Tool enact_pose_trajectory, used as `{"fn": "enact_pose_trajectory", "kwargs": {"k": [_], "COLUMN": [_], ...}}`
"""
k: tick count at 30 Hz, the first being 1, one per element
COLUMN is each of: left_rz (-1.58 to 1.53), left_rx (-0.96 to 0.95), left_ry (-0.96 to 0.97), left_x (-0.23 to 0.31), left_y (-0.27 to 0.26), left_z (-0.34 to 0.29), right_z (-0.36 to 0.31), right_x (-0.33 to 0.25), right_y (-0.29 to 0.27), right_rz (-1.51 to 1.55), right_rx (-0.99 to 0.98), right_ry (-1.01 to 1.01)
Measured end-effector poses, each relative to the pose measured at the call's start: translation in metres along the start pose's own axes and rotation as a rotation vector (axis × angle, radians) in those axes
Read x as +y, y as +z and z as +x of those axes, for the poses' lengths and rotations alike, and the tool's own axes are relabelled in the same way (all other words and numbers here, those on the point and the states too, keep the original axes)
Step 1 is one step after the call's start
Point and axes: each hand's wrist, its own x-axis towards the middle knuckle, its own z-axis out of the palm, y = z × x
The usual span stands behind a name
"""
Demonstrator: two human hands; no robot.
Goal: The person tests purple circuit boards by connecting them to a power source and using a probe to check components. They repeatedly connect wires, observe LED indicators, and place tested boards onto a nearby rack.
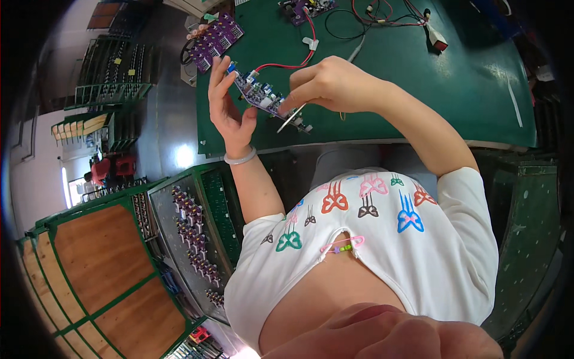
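My left hand grips a purple circuit board by its left end, with the fingers along its edge and the thumb beside its underside. The board is tilted above the green table and carries many small parts. A red and black wire pair runs from its upper side. My right hand is closed on a thin silver stick-like tool, whose end crosses the board's right end. Behind this hand a grey cable end shows; whether it belongs to the tool, I cannot tell.
On the green table lie stacked purple boards with displays, another board, and tangled leads with a white connector. To the left, a rack tray holds more boards beside a green-framed wooden cart.
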Motion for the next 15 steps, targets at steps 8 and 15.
{"fn": "enact_pose_trajectory", "kwargs": {"k": [8,15], "left_rz": [-0.078,-0.108], "left_rx": [-0.013,-0.047], "left_ry": [-0.035,-0.029], "left_x": [0.001,-0.001], "left_y": [0.006,0.012], "left_z": [-0.001,0.000], "right_z": [0.004,0.004], "right_x": [-0.006,-0.004], "right_y": [-0.012,-0.008], "right_rz": [0.143,0.238], "right_rx": [0.141,0.193], "right_ry": [0.032,0.045]}}
